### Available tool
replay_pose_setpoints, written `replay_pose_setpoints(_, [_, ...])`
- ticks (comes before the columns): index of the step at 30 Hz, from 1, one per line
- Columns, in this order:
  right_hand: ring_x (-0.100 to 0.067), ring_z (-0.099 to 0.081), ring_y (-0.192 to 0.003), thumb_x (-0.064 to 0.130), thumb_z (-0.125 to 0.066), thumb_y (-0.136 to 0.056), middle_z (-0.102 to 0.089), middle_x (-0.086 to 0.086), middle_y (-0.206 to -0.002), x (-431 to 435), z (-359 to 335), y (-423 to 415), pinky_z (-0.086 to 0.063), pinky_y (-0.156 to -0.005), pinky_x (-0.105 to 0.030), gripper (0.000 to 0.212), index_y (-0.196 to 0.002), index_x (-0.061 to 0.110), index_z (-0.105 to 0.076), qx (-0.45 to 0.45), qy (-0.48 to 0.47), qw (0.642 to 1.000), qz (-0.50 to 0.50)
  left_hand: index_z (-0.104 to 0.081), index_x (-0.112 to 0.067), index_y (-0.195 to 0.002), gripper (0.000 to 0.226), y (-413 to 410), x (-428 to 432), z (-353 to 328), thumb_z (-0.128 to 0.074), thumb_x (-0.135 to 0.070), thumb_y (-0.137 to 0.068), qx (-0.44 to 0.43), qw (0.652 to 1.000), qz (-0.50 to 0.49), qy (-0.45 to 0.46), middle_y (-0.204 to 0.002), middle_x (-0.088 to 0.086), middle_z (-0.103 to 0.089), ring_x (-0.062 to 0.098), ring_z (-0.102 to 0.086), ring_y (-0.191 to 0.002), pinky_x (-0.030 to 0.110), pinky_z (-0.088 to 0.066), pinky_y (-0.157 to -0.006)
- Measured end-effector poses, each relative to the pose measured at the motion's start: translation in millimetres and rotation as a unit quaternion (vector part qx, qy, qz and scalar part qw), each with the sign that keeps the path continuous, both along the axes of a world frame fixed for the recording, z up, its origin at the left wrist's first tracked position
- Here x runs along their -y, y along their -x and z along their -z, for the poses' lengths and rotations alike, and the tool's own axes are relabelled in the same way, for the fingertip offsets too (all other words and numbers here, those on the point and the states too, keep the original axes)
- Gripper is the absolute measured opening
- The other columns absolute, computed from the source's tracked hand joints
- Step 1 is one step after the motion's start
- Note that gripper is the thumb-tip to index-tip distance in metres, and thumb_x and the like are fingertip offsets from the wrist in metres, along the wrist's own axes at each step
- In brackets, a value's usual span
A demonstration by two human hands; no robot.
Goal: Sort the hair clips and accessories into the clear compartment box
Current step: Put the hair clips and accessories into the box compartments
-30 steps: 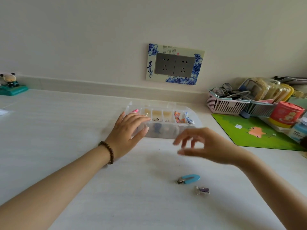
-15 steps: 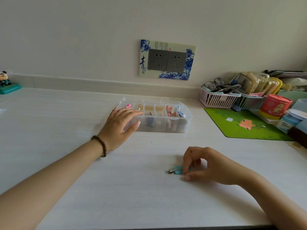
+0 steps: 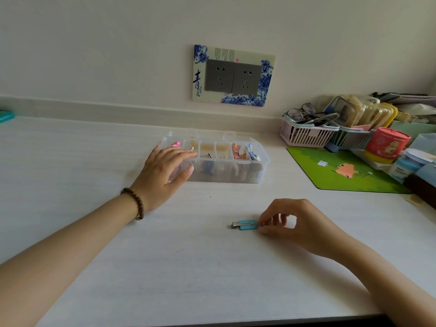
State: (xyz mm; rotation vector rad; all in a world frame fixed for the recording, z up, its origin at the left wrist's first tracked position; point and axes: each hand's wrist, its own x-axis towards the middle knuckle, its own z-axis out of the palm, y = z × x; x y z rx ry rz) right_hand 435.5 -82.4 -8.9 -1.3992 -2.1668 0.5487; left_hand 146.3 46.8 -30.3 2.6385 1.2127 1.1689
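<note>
The right hand (image 3: 292, 223) is curling low over the white bench (image 3: 165, 267), its thumb and forefinger narrowing to a pinch on the right end of one blue hair clip (image 3: 245, 224). The clip is lying flat on the bench, its silver metal end pointing left, away from the hand; whether it is being lifted at all cannot be told. The remaining fingers are bending loosely inward, touching nothing that can be seen.

Farther off and to the left, the left hand (image 3: 162, 173) is spreading fairly wide, palm down, a brown bead bracelet (image 3: 136, 201) circling its wrist. Its fingers are resting over the left end of the one clear compartment box (image 3: 236, 175), and its thumb is pressing against the box's near wall. The box is sitting open on the bench, beyond the right hand and well apart from it. Small coloured accessories are showing in its cells: something pink just past the left fingertips, patterned orange and blue pieces toward the far right end. An exact count of cells or pieces cannot be made.

Off to the right of the right hand, a green mat (image 3: 342, 175) with a cartoon picture is lying on the bench. Beyond it, two small slatted baskets are standing side by side, a pink one (image 3: 304, 135) holding spectacles and a teal one (image 3: 351, 140); a red tub (image 3: 384, 147) and a blue-labelled bottle (image 3: 403, 168) are standing near them, their print too small to read.

On the wall beyond the box, two grey sockets are sitting in a blue-flowered surround (image 3: 233, 75) bearing the large character 青.
</note>
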Motion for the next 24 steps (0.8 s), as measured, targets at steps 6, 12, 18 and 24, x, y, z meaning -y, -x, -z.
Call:
replay_pose_setpoints(6, [-0.012, -0.056, -0.077, 0.031, -0.072, -0.077, -0.065, 0.013, -0.080, -13.9, -1.1, 20.0, -0.049, -0.068, -0.022, 0.008, -0.085, 0.033, -0.070, 0.030, -0.029, 0.999, -0.030, -0.048, -0.031, -0.125, 0.045, 0.1, 1.1, -0.8, -0.028, -0.050, -0.090, 0.004, 1.000, 0.002, 0.002, -0.130, -0.012, -0.050, 0.007, -0.025, -0.137, 0.032, -0.004, -0.114])
replay_pose_setpoints(12, [-0.004, -0.057, -0.068, 0.023, -0.071, -0.078, -0.070, 0.009, -0.078, -76.2, -52.1, 58.2, -0.044, -0.063, -0.017, 0.007, -0.084, 0.026, -0.071, -0.100, -0.168, 0.980, 0.036, -0.047, -0.033, -0.125, 0.045, 0.2, 2.0, -2.6, -0.027, -0.051, -0.090, 0.002, 1.000, 0.001, 0.007, -0.131, -0.016, -0.049, 0.003, -0.023, -0.135, 0.025, 0.000, -0.113])
replay_pose_setpoints(18, [-0.004, -0.057, -0.071, 0.024, -0.068, -0.082, -0.072, 0.003, -0.085, -144.6, -55.2, 85.4, -0.040, -0.057, -0.007, 0.009, -0.087, 0.018, -0.072, -0.023, -0.130, 0.988, 0.076, -0.045, -0.035, -0.126, 0.045, 0.1, 4.4, -4.5, -0.027, -0.051, -0.090, 0.001, 1.000, 0.006, 0.024, -0.131, -0.018, -0.048, 0.002, -0.028, -0.132, 0.031, -0.002, -0.115])
replay_pose_setpoints(24, [-0.008, -0.059, -0.073, 0.023, -0.067, -0.082, -0.068, 0.013, -0.082, -115.4, -44.0, 74.5, -0.048, -0.066, -0.023, 0.006, -0.085, 0.023, -0.072, -0.083, -0.187, 0.975, 0.088, -0.046, -0.035, -0.126, 0.045, 0.7, 2.2, -3.1, -0.027, -0.053, -0.089, 0.005, 1.000, 0.006, 0.018, -0.131, -0.018, -0.049, 0.001, -0.025, -0.133, 0.034, -0.004, -0.115])
